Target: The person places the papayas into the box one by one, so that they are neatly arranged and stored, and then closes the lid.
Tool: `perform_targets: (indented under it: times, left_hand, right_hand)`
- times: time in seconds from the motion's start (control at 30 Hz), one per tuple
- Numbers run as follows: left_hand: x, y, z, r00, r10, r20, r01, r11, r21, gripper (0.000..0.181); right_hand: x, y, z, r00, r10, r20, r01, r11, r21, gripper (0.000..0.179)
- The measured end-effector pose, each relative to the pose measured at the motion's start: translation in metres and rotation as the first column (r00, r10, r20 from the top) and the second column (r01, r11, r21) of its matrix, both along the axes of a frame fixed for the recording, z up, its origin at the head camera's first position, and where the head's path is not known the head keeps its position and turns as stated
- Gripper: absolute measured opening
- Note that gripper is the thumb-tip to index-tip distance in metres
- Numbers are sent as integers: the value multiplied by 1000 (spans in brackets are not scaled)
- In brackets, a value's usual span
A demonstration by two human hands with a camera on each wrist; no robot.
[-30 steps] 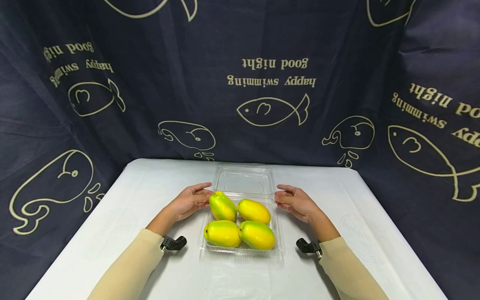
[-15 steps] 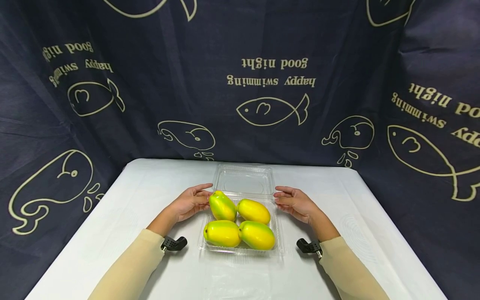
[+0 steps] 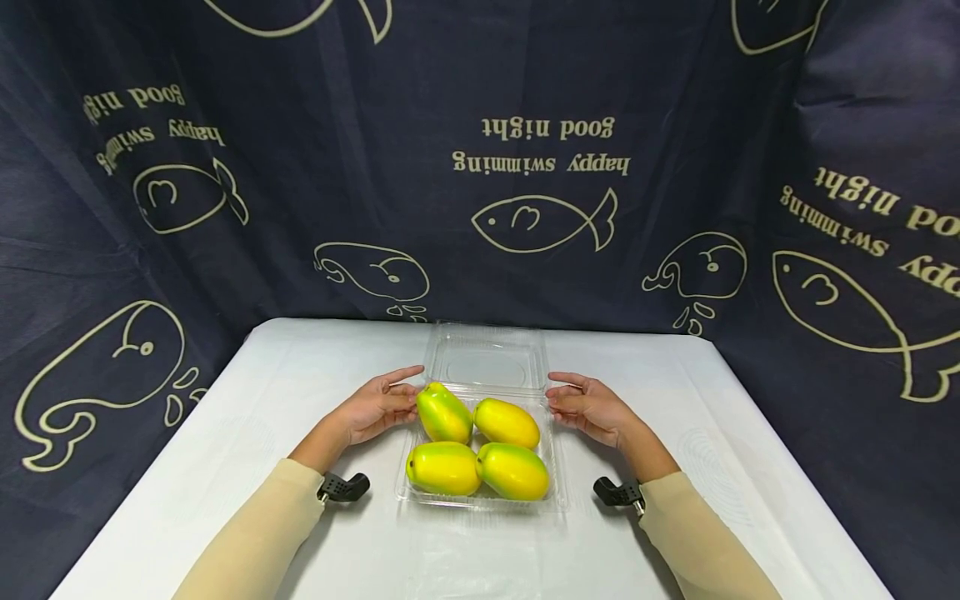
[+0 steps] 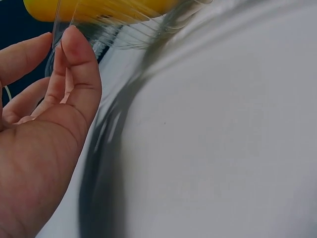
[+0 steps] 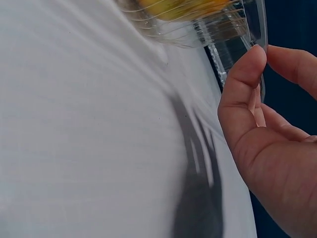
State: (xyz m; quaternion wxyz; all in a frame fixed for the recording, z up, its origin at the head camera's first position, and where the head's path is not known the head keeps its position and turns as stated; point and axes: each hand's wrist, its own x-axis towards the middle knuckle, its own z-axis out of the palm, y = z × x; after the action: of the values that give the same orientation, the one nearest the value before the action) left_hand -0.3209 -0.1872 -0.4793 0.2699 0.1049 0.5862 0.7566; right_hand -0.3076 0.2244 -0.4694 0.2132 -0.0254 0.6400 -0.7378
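Observation:
A clear plastic clamshell box [image 3: 557, 477] sits mid-table in the head view, its lid [image 3: 487, 358] folded open toward the back. Several smooth yellow-green fruits, shaped like papayas [image 3: 507, 422], lie in its base. At the box's back left corner, near the hinge, my left hand [image 3: 377, 408] pinches the thin rim between thumb and fingers. My right hand [image 3: 592, 408] does the same at the back right corner. Both wrist views show a thumb on the clear rim [image 5: 257, 29], with fruit above. The fingertips behind the rim are partly hidden.
A white cloth [image 3: 300, 400] covers the table, with faint creases. Behind it and on both sides hangs a dark blue curtain [image 3: 540, 75] printed with fish and upside-down words. A black wrist mount [image 3: 345, 487] sits by each beige sleeve.
The far edge of the lid stands slightly higher than before. Both hands stay at the back corners, and the fruits keep their places in the base.

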Motion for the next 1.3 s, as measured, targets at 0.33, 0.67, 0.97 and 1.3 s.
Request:
perform_targets:
  times: [0.33,0.67,0.97,1.3]
  left_hand:
    - [3,-1,1,1000,-1,13,1,1000,11,80]
    - [4,-1,0,1000,22,12,-22,1000,11,81]
    - [5,0,-1,999,39,-1,-39,999,17,79]
    - [5,0,-2,998,53,-16,-53,998,18,74]
  right_hand:
    - [1,1,-1,1000,16,2,-15,999,-49,77]
    - [3,-2,-2,1000,-16,-10,15,997,-71,70]
    - [3,-3,-2,999,-30,-29,28,997,-74,47]
    - [1,-6,-1,998,-50,-47,46,996,-80,44]
